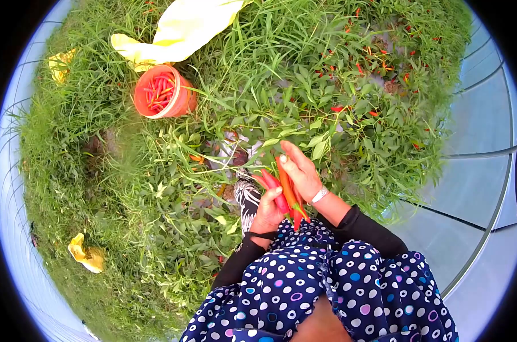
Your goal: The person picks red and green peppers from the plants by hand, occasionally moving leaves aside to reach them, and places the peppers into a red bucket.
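Note:
Several long red and orange-red chili peppers (288,189) with green stems are bunched between my two hands in front of my body. My left hand (267,213) is closed round the lower left of the bunch, its thumb lying on a red pepper. On the other side, my right hand (304,174) holds peppers against its palm with the thumb, the fingers pointing up and left. Some pepper tips stick out below the hands. Leafy pepper plants (321,134) stand just beyond my fingers.
A red bucket (184,98) partly filled with red chilies tilts in the grass, beside a large yellow sack (193,25). Smaller yellow pieces (87,255) lie to the left. More red peppers (338,109) show among the plants. Pale sheeting (475,176) curves along the right.

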Action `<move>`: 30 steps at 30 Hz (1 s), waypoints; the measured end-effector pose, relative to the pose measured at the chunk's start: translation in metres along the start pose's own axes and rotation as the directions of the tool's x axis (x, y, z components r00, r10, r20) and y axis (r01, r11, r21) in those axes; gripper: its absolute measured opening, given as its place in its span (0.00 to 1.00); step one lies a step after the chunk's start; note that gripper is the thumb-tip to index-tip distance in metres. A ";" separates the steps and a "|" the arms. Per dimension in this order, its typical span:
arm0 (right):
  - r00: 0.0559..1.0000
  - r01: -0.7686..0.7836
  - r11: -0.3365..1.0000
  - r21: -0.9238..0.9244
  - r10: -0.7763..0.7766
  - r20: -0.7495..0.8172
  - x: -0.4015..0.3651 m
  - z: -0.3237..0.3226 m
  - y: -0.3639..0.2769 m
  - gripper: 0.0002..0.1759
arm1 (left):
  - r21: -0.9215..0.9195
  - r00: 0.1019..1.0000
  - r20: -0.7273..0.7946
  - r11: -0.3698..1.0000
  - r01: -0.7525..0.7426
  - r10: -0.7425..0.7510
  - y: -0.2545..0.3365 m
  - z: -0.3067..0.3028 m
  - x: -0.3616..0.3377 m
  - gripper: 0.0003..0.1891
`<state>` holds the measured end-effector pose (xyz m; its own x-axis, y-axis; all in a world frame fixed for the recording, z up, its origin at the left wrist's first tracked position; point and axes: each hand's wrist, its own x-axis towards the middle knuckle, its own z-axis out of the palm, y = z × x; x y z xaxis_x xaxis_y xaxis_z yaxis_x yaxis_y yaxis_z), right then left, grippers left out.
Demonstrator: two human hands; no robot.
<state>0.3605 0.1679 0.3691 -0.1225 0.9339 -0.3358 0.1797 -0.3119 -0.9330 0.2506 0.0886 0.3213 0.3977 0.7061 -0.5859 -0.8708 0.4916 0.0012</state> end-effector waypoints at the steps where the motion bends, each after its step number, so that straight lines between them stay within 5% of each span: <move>1: 1.000 -0.021 0.993 0.120 0.021 -0.003 0.004 0.002 -0.006 0.31 | -0.061 1.000 0.009 0.998 -0.023 0.023 0.007 -0.005 0.001 0.25; 3: 0.996 -0.077 0.975 0.208 0.064 0.068 0.004 0.010 -0.010 0.29 | -0.139 0.994 0.104 0.990 -0.031 0.045 0.020 -0.012 0.002 0.25; 6: 0.943 0.309 0.897 -0.318 -0.245 0.225 0.007 0.027 -0.017 0.27 | -0.025 0.990 0.098 0.994 -0.102 0.104 0.033 -0.011 0.006 0.28; 9: 0.864 0.484 0.736 -0.473 -0.315 0.394 0.017 0.044 -0.021 0.27 | -0.037 0.960 0.102 0.965 -0.260 0.262 0.051 -0.002 0.006 0.31; 11: 0.839 0.514 0.747 -0.422 -0.333 0.431 0.029 0.053 -0.022 0.28 | 0.004 0.957 0.096 0.961 -0.276 0.275 0.068 -0.004 0.007 0.30; 15: 0.911 0.403 0.870 -0.284 -0.351 0.217 0.048 0.054 -0.030 0.27 | 0.096 0.958 0.118 0.957 -0.274 0.262 0.119 -0.008 0.018 0.28; 18: 0.978 0.003 1.000 -0.026 0.002 0.207 0.050 0.042 -0.002 0.24 | 0.094 0.890 0.103 0.886 -0.453 0.444 0.189 -0.001 0.028 0.24; 20: 0.968 -0.103 0.994 -0.035 0.109 0.228 0.044 0.031 0.022 0.24 | 0.066 0.850 0.069 0.848 -0.526 0.522 0.256 -0.006 0.044 0.22; 23: 0.932 -0.256 0.965 -0.053 0.261 0.252 0.026 0.020 0.048 0.22 | 0.230 0.672 -0.096 0.674 -0.702 0.734 0.363 0.000 0.059 0.30; 27: 0.899 -0.357 0.928 -0.108 0.373 0.228 0.006 0.016 0.067 0.22 | 0.202 0.624 -0.337 0.701 -0.683 0.705 0.447 0.012 0.069 0.46; 30: 0.869 -0.451 0.893 -0.012 0.442 0.225 -0.008 0.014 0.088 0.22 | 0.363 0.563 -0.226 0.605 -0.708 0.795 0.457 -0.006 0.080 0.45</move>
<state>0.3634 0.1305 0.2874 -0.2464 0.6343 -0.7328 0.2270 -0.6973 -0.6799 -0.1175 0.3669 0.2698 -0.5332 0.6732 -0.5123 -0.7042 -0.0175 0.7098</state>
